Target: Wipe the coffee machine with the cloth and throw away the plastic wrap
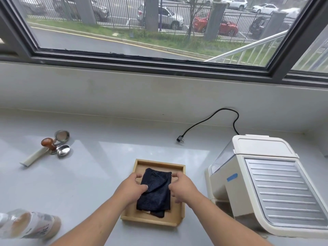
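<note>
Where the pale counter [85,174] comes nearest, a blurred clear plastic wrap [28,223] lies at the lower left. Beyond it, a dark ribbed cloth [156,192], folded into a rectangle, sits in a shallow wooden tray [159,163]. The left hand [132,188] and right hand [181,187] each pinch a side edge of it. The cream coffee machine [266,189], with its ridged metal top, stands just right; its black cord [209,119] curls farther back.
</note>
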The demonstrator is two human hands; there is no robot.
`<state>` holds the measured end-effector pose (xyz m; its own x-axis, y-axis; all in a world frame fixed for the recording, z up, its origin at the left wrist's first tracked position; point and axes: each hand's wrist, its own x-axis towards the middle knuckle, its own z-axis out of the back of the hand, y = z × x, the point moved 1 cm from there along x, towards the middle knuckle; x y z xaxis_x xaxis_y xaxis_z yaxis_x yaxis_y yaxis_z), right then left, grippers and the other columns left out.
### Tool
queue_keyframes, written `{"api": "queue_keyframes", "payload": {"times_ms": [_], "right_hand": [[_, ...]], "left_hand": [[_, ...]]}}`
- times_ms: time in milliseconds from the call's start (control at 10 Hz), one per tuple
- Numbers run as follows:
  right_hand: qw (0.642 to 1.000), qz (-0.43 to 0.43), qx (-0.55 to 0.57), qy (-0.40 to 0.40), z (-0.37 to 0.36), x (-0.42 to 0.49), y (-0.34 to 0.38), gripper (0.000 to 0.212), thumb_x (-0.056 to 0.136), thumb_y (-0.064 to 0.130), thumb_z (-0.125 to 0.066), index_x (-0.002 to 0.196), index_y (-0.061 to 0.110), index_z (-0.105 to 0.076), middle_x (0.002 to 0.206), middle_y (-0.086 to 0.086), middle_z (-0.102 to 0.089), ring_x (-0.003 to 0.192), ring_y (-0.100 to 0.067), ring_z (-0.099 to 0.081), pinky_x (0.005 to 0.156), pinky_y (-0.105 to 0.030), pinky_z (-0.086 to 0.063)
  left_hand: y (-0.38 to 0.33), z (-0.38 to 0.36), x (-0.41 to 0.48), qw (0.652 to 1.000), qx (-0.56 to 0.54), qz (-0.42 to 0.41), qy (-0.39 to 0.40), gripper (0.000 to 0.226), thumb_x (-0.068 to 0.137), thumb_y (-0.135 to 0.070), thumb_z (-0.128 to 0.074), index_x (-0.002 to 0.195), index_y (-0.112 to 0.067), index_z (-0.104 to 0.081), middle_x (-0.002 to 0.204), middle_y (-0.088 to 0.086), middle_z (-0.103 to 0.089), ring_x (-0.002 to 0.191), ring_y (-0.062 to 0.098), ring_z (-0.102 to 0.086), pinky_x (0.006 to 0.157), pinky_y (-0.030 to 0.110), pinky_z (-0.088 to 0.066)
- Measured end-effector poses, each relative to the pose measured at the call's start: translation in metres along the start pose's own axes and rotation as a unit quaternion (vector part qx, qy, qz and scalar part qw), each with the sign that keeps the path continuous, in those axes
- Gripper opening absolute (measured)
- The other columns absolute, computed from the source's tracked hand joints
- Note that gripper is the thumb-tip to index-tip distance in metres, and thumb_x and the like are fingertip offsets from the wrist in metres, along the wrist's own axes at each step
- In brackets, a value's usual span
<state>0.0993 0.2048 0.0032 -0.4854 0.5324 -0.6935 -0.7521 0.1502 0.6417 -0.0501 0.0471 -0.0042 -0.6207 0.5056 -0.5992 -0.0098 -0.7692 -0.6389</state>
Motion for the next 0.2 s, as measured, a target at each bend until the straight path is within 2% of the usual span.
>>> {"api": "queue_keyframes", "payload": {"times_ms": [100,200], "right_hand": [[0.998,0.038,-0.043,-0.016,0.007,-0.004,0.004,0.042,0.087,0.016,-0.053,0.128,0.025,-0.056,0.087,0.003,-0.064,0.065,-0.017,-0.056,0.059,-0.03,-0.049],[0.99,0.096,-0.093,-0.041,0.011,-0.014,0.016,0.04,0.095,0.034,-0.056,0.134,0.026,-0.058,0.1,0.014,-0.063,0.08,-0.011,-0.064,0.065,-0.023,-0.047]], "left_hand": [[-0.005,0.005,-0.003,1.0,0.016,-0.007,-0.001,0.06,0.09,-0.04,-0.068,0.146,-0.031,-0.047,0.118,-0.01,-0.059,0.091,0.002,-0.061,0.069,0.022,-0.046],[-0.017,0.01,-0.01,0.999,0.039,-0.023,-0.018,0.062,0.09,-0.047,-0.065,0.148,-0.034,-0.046,0.141,-0.003,-0.057,0.107,0.013,-0.063,0.081,0.029,-0.048]]}}
